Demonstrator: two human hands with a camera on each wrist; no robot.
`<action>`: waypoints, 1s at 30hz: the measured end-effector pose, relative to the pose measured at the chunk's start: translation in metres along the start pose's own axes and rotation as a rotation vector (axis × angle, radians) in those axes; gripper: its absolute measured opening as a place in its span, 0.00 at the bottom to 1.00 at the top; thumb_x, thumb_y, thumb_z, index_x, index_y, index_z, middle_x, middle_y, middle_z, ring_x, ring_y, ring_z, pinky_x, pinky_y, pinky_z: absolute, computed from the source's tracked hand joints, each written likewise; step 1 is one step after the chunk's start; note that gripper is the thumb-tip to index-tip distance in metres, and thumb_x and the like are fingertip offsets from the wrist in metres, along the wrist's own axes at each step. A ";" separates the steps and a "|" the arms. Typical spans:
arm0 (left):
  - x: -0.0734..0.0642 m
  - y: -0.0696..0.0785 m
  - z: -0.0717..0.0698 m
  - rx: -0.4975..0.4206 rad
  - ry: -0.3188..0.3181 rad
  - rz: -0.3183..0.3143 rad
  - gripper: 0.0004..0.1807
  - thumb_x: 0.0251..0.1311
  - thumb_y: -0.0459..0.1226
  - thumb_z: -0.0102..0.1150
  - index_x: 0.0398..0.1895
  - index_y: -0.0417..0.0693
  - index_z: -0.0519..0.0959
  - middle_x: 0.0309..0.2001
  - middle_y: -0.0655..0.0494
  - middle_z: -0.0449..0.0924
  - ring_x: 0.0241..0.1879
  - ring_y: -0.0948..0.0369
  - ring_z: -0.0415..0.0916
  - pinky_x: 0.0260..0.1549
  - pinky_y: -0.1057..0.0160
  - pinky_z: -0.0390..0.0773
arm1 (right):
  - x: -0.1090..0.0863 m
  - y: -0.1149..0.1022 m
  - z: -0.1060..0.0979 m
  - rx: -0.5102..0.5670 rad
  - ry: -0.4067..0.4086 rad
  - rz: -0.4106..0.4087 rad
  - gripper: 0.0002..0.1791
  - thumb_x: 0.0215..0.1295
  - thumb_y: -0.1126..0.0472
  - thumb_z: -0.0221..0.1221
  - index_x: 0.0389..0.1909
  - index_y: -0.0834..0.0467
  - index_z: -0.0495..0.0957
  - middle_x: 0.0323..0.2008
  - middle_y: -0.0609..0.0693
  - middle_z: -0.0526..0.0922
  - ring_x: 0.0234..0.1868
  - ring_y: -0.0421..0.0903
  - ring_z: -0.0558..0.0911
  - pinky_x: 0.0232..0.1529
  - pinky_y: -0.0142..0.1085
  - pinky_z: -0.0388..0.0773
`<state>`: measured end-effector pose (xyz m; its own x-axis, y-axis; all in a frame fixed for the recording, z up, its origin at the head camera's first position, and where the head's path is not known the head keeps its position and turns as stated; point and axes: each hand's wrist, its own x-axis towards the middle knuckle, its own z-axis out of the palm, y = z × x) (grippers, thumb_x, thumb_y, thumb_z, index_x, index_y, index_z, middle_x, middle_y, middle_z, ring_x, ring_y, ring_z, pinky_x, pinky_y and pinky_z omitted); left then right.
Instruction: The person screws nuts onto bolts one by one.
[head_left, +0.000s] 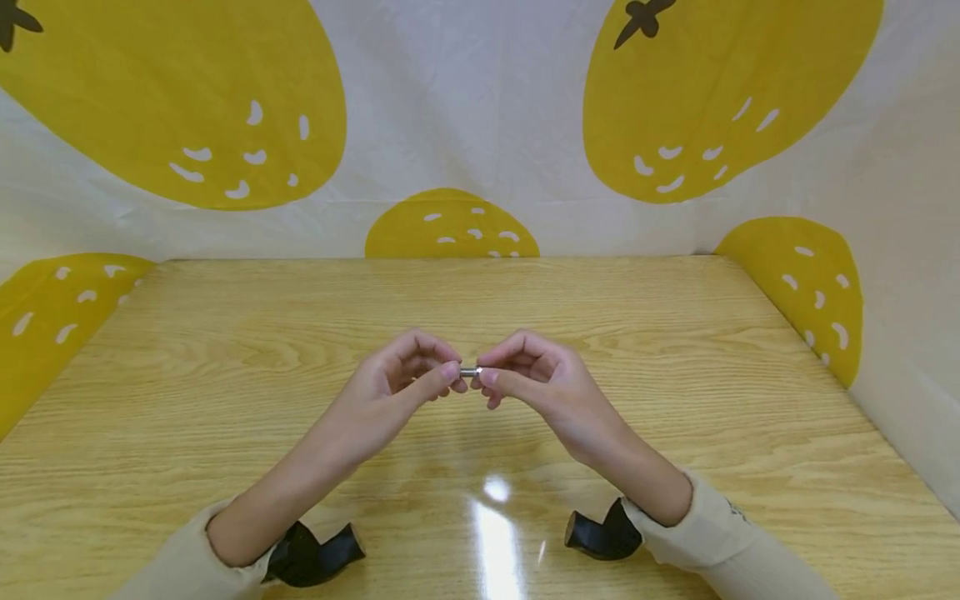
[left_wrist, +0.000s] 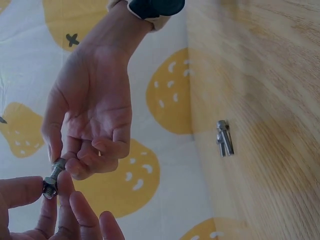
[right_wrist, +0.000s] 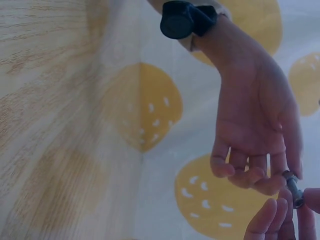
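A small silver bolt point(head_left: 468, 372) is held level between both hands, above the wooden table. My left hand point(head_left: 386, 400) pinches one end with thumb and fingertips. There a nut point(left_wrist: 50, 188) sits around the threaded shank, as the left wrist view shows. At the opposite end, my right hand point(head_left: 558, 396) pinches the bolt by its head point(left_wrist: 59, 164). The remaining fingers of both hands are loosely bent below. Other silver bolts point(left_wrist: 224, 138) lie together on the table in the left wrist view; the head view does not show them.
The wood-grain table point(head_left: 225, 333) reaches back to a white cloth point(head_left: 465, 100) with yellow fruit prints, which also hangs at both sides. A black wrist mount point(head_left: 318, 554) is at the left cuff, another wrist mount point(head_left: 603, 533) at the right. Light reflects off the table's front.
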<state>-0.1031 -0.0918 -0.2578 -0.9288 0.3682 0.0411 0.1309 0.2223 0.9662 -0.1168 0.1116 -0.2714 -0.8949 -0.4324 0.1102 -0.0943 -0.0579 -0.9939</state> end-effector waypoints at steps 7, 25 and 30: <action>0.001 -0.001 0.001 -0.026 0.026 0.077 0.09 0.57 0.32 0.60 0.41 0.43 0.74 0.46 0.51 0.75 0.47 0.54 0.71 0.46 0.55 0.74 | 0.000 0.000 0.000 -0.005 0.005 0.011 0.12 0.62 0.65 0.58 0.43 0.68 0.73 0.38 0.49 0.80 0.31 0.44 0.80 0.44 0.40 0.79; 0.000 0.001 0.000 0.020 0.010 0.033 0.11 0.62 0.38 0.56 0.44 0.42 0.72 0.42 0.50 0.76 0.42 0.55 0.74 0.46 0.57 0.74 | 0.001 0.000 0.001 0.003 0.000 0.014 0.11 0.62 0.65 0.58 0.43 0.67 0.73 0.38 0.49 0.81 0.32 0.44 0.80 0.45 0.41 0.78; 0.000 0.000 0.000 -0.002 0.012 0.097 0.12 0.57 0.32 0.60 0.43 0.43 0.73 0.46 0.50 0.74 0.46 0.53 0.71 0.47 0.53 0.72 | 0.000 -0.001 0.002 -0.005 0.006 0.020 0.11 0.62 0.65 0.58 0.43 0.66 0.73 0.39 0.48 0.80 0.32 0.45 0.79 0.44 0.42 0.78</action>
<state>-0.1027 -0.0920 -0.2575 -0.9159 0.3770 0.1378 0.2200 0.1843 0.9579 -0.1164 0.1101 -0.2703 -0.8993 -0.4280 0.0900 -0.0785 -0.0447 -0.9959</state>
